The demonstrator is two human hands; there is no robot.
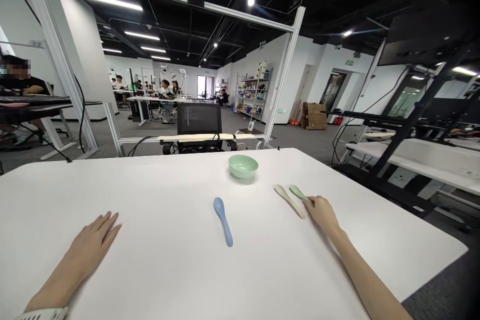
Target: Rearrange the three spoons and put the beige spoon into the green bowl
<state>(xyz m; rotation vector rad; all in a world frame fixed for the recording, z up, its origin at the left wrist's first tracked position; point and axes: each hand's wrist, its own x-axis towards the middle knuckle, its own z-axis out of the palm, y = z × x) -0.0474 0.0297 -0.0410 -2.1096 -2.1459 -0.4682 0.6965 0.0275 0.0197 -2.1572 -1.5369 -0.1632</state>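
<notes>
Left hand (pixel 92 245) is just lying flat on the white table (pixel 157 185), fingers fanned wide, well left of the mint-green bowl (pixel 243 166). Blue spoon (pixel 223 221) sits below that bowl, and off to its right a cream spoon (pixel 289 201) nearly touches a green spoon (pixel 299 193). Right hand (pixel 322 212) has its fingers narrow against the green one, can't tell if it's pinched.

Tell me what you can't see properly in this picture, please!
In the head view:
The end of the green spoon, hidden by the right hand.
The bottom of the bowl, hidden by its near rim.
The white band on the left arm, cut off by the bottom edge.
What sits on the far shelves, too small to make out.
</notes>
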